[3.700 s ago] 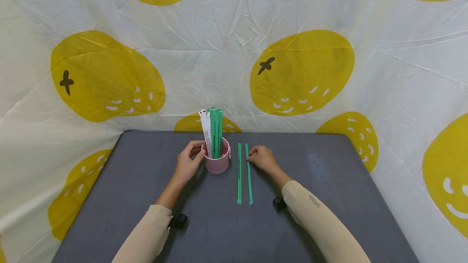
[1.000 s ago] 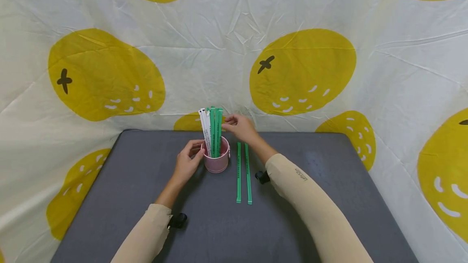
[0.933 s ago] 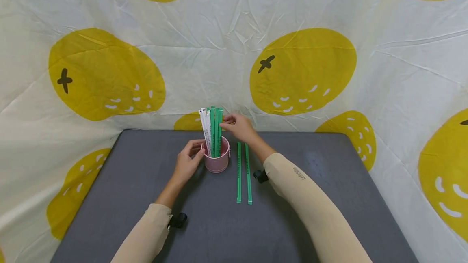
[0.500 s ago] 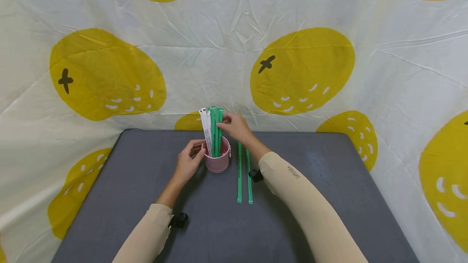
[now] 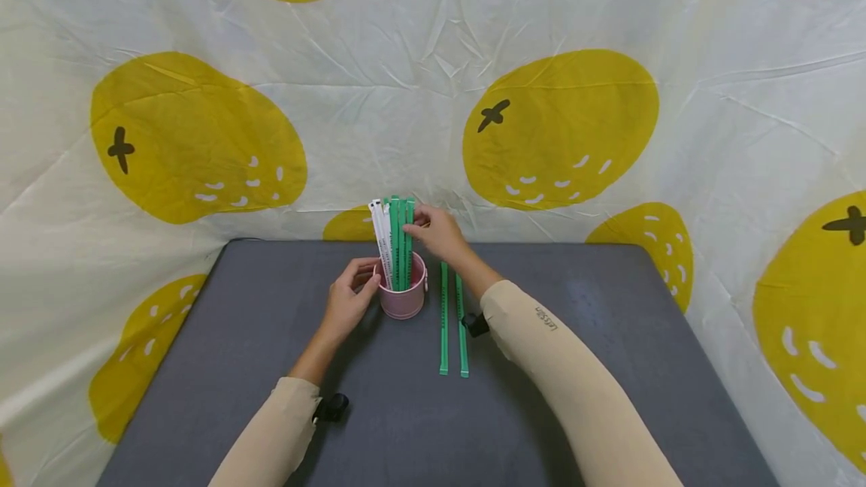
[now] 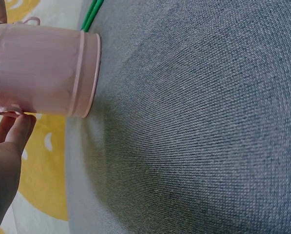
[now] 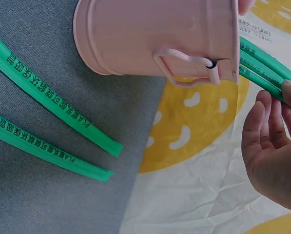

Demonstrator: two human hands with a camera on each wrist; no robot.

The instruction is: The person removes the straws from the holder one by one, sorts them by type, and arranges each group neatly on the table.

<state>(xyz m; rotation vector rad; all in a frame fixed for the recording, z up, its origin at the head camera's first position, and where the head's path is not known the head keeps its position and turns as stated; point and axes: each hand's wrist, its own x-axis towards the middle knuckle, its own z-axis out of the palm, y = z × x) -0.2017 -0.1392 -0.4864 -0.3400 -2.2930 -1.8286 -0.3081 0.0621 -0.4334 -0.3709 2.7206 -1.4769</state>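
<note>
A pink bucket (image 5: 402,303) stands upright on the table, holding several green straws (image 5: 398,246) and several white ones (image 5: 381,239). My left hand (image 5: 346,308) grips the bucket's left side; in the left wrist view its fingers (image 6: 21,130) touch the bucket (image 6: 38,68) by a handle. My right hand (image 5: 440,235) pinches the rightmost green straw (image 5: 409,246) near its upper end. In the right wrist view, my right hand (image 7: 274,146) has thumb and fingers on that straw (image 7: 262,83), beside the bucket (image 7: 160,36).
Two green wrapped straws, a left one (image 5: 443,322) and a right one (image 5: 463,337), lie side by side on the grey table (image 5: 392,427), right of the bucket. Behind the table hangs a white cloth (image 5: 379,134) with yellow fruit prints.
My right hand has gone from the right straw on the table up to the straws in the bucket, and its fingers have closed on a green one. My left hand stays at the bucket.
</note>
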